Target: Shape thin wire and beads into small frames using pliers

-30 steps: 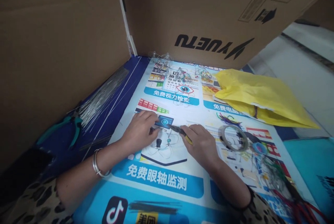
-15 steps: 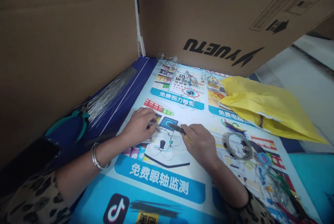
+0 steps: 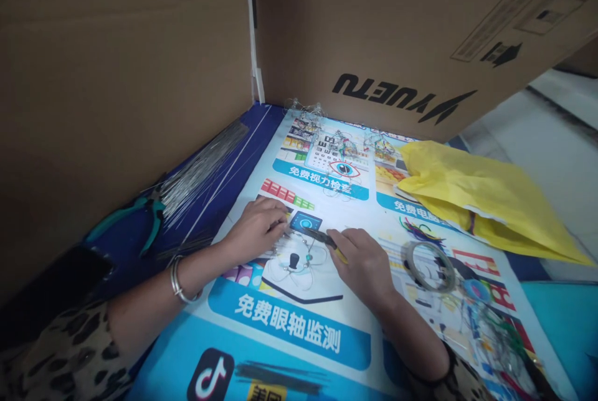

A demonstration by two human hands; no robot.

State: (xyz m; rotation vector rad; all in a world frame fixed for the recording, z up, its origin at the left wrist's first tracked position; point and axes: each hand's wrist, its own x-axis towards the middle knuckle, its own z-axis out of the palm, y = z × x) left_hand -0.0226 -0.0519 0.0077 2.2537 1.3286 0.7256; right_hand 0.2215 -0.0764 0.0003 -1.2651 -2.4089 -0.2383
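My left hand [image 3: 260, 230] is closed, its fingertips pinching the upper left part of a thin wire piece [image 3: 301, 264]. That piece has looped petals and small beads, one of them green, and lies over the printed poster [image 3: 299, 311]. In my right hand [image 3: 362, 263], small pliers [image 3: 319, 236] with dark jaws and yellow handles point left. Their tips are close to the wire by my left fingertips; whether the jaws grip it is too small to tell.
Teal-handled pliers [image 3: 124, 217] and a bundle of straight wires [image 3: 200, 170] lie at left. Cardboard walls [image 3: 374, 27] stand behind. At right are a yellow bag [image 3: 486, 195], a tape roll [image 3: 430, 266] and tangled coloured wires [image 3: 504, 339]. More wire pieces [image 3: 343, 146] lie toward the back.
The pliers' tips have shifted slightly left toward my left fingertips, and the pliers lie flatter. The whole view has moved a little.
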